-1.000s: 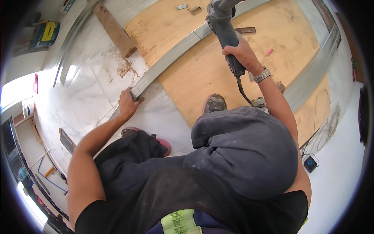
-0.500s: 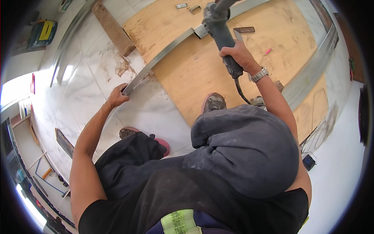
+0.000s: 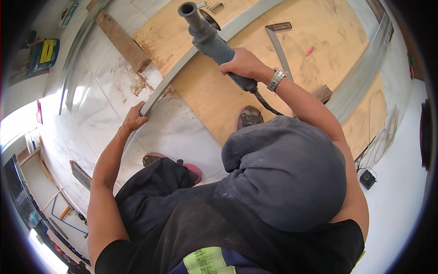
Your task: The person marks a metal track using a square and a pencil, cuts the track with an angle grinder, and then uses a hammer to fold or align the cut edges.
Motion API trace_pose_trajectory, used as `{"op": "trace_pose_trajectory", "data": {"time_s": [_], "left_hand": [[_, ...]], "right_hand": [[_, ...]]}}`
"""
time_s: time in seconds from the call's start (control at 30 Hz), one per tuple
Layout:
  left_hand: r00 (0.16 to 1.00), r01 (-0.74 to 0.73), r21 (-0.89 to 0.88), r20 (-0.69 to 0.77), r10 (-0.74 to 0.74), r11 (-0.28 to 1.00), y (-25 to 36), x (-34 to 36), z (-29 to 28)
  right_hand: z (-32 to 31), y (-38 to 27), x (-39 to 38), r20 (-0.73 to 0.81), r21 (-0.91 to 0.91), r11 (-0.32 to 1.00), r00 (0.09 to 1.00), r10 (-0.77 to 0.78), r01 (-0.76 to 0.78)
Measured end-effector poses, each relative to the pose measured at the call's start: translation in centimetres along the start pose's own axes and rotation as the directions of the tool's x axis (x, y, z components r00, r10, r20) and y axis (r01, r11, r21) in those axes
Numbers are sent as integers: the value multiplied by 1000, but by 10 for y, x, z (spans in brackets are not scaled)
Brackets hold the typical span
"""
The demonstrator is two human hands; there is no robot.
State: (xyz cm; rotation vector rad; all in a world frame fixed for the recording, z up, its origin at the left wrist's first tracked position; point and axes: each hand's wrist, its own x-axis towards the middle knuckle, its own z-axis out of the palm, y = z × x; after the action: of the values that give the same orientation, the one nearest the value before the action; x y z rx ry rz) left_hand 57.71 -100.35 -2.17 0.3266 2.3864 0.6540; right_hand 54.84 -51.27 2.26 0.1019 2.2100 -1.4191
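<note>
My right hand [image 3: 247, 65] is wrapped round the body of an angle grinder [image 3: 213, 48], its side handle tilted up and its dark disc [image 3: 210, 20] seen edge-on at the far side. The grinder is over a long grey metal channel [image 3: 169, 76] and hides part of it. My left hand [image 3: 136, 118] is closed round the channel's near left end. The channel runs from there up to the right, across a plywood sheet [image 3: 200, 98]. A try square [image 3: 277, 42] lies on the plywood to the right of the grinder.
A pink marker [image 3: 310, 50] and a wood block [image 3: 322, 93] lie to the right. More metal channels [image 3: 362, 86] stretch along the right side. A timber piece [image 3: 122, 41] rests on the tiles at upper left. The grinder's cord [image 3: 268, 104] trails toward my knee.
My right hand has swung the grinder left along the channel, uncovering the try square. The stepped gap seen in the channel before is now hidden. My left hand keeps its grip.
</note>
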Motion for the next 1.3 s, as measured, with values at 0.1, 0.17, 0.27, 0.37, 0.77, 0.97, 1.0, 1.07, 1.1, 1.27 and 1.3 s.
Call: {"op": "trace_pose_trajectory", "data": {"time_s": [0.1,0.17,0.27,0.37,0.77,0.97,1.0,1.07,1.1,1.27,1.3], "left_hand": [[1000,-15,26,-3,15,1000,1,0,0],[1000,-21,17,7,21,1000,1,0,0],[1000,-22,8,5,22,1000,1,0,1],[1000,-17,9,15,17,1000,2,0,0],[999,-32,21,5,32,999,5,0,0],[1000,-16,1,23,16,1000,5,0,-1],[1000,-27,13,4,27,1000,5,0,-2],[999,-25,9,21,25,1000,5,1,-1],[1000,-27,18,3,27,999,4,1,-1],[999,-25,10,21,24,1000,2,1,0],[999,-36,19,0,36,999,2,1,0]], "right_hand": [[6,-1,3,7,-47,999,1000,-12,12],[7,-2,4,-12,-76,997,1000,-23,22],[6,-3,3,12,-45,999,1000,-15,16],[5,-4,2,10,-40,999,1000,-12,12],[4,-7,3,22,-69,997,999,-32,33],[3,-4,3,41,-76,997,999,-16,19],[3,-4,3,40,-76,997,999,-15,18],[2,-4,1,30,-79,997,1000,-6,8],[2,-4,1,35,-84,996,999,-4,7],[2,-8,-1,21,-93,996,1000,9,-7],[2,-9,-1,34,-92,996,999,3,0]]}}
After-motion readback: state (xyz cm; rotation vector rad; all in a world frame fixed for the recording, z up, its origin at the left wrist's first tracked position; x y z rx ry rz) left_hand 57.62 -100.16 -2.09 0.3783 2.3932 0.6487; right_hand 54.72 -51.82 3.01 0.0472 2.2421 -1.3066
